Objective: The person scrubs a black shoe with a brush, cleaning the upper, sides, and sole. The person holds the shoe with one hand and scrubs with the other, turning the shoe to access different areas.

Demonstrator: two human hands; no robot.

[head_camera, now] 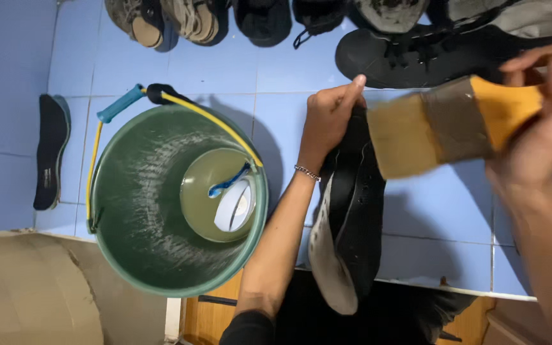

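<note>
Black shoe hung sole-outward at centre frame, over the blue tiled floor, its pale grey sole edge pointing down toward the person's lap. Left hand was closed around the shoe's upper end, fingers curled over it, a thin bracelet on the wrist. Right hand was closed on the orange end of a wide flat brush/scrub pad, tan & brown w/ motion blur, lying across just above the shoe's top; can't tell if it touched the shoe. To the left, near the left forearm, stood a green bucket w/ a yellow wire handle & blue grip, holding murky greenish water at the bottom; a white scoop w/ blue handle sat in the water. Further left, a dark insole lay flat on the tiles, well apart from the bucket. Along the top edge, a row of shoes: worn brownish pairs at left, black ones mid, & a big black lace-up shoe at right, just behind the brush. Bottom left, a piece of brown cardboard lay beside the bucket.
</note>
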